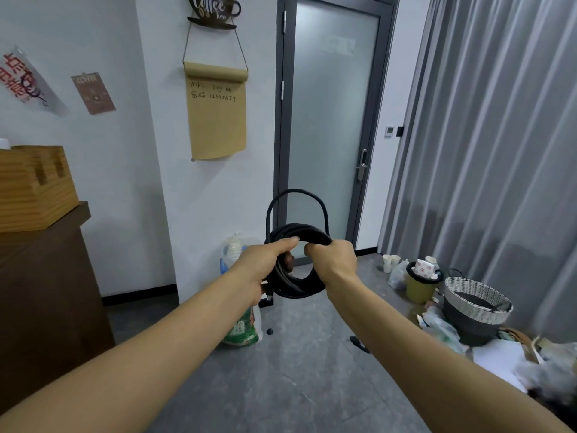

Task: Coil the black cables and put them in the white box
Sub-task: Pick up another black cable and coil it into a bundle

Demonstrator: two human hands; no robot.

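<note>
Grey curtain (pixel 487 135) across the whole right side, from top down to the floor. Frosted glass door (pixel 331 120) in a dark frame beside it, shut, with a handle on its right edge. White wall (pixel 125 151) to the left, carrying a roll of brown paper (pixel 217 117) with handwriting, hung under a coffee-cup sign (pixel 214 9). Brown wooden cabinet (pixel 46 292) at the far left, with a light wooden box (pixel 34 185) on top.

Both arms stretched forward at the middle of the view. Held up in the air in front of the door, well above the grey floor (pixel 281 370): the coiled black cable (pixel 296 264), several turns together, and one loose loop standing higher above the bundle. Left hand (pixel 265 264) gripping the left side of the coil, fingers curled tight around the turns, thumb lying on top. Right hand (pixel 335 260) gripping the right side, fingers wrapped around the bundle, thumb tip near the left thumb.

Woven basket (pixel 476 304) with a white rim on the floor at the right, something dark inside, not clear what. Yellow-green bin (pixel 421 284) with a black liner behind it, full of paper rubbish. Two white paper cups (pixel 390 262) on the floor near the bin. Green plastic bag (pixel 242 329) against the wall below the left hand.
</note>
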